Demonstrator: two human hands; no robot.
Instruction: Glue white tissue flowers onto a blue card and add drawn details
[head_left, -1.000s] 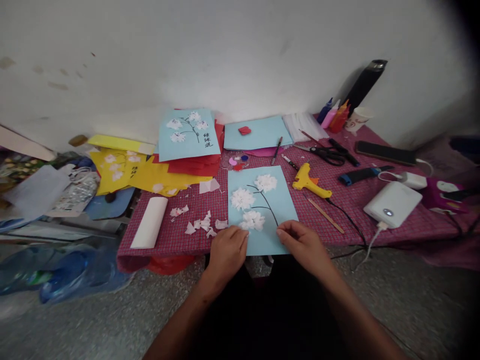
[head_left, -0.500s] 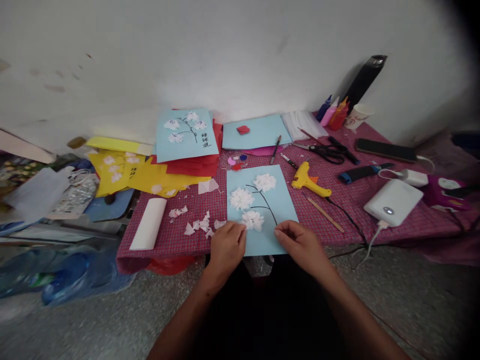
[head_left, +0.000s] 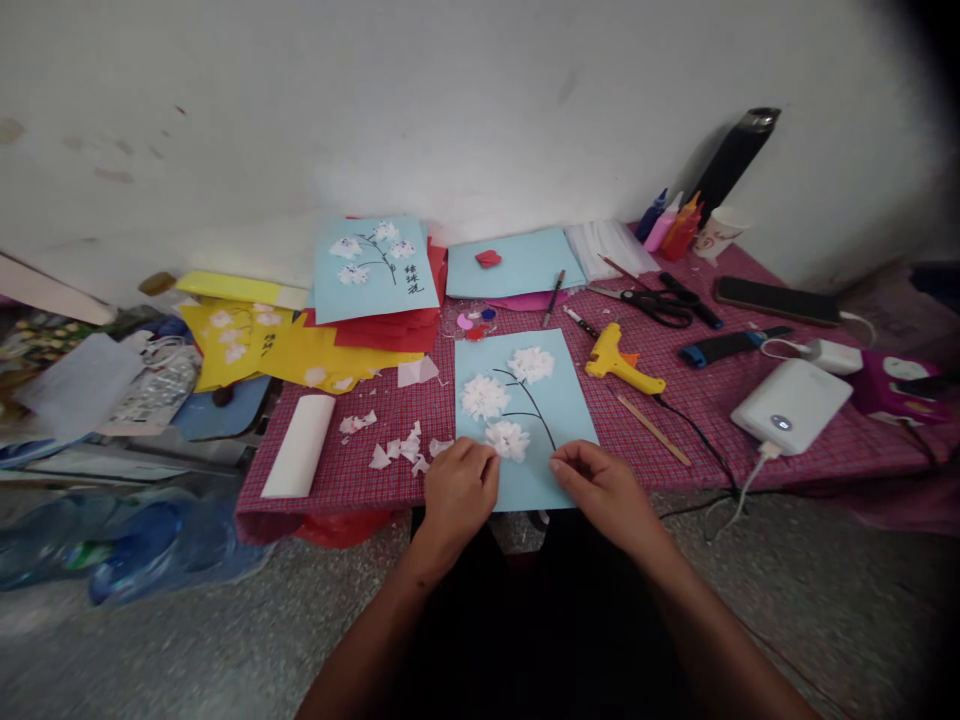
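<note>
A light blue paper card [head_left: 529,491] lies at the table's front edge. Three fluffy white paper flowers sit on it, joined by a drawn black stem [head_left: 534,402]. My left hand [head_left: 461,495] rests over the card's lower left edge, fingers curled closed, their tips beside the lowest white flower [head_left: 508,440]; whatever is under them is hidden. Over the lower right edge, my right hand [head_left: 606,492] has thumb and forefinger pinched together by the stem's bottom end. I cannot make out anything between them. Torn white paper scraps [head_left: 405,447] lie left of my left hand.
Right of the card are a yellow glue gun [head_left: 621,362], a wooden stick [head_left: 654,431], scissors [head_left: 654,306] and a white power bank [head_left: 791,405] with cables. A finished flower card [head_left: 367,290] tops red paper at the back. A white paper roll [head_left: 298,447] lies left.
My left hand has shifted very slightly at the lowest flower. The whole view has moved a little; the card and my right hand look the same.
</note>
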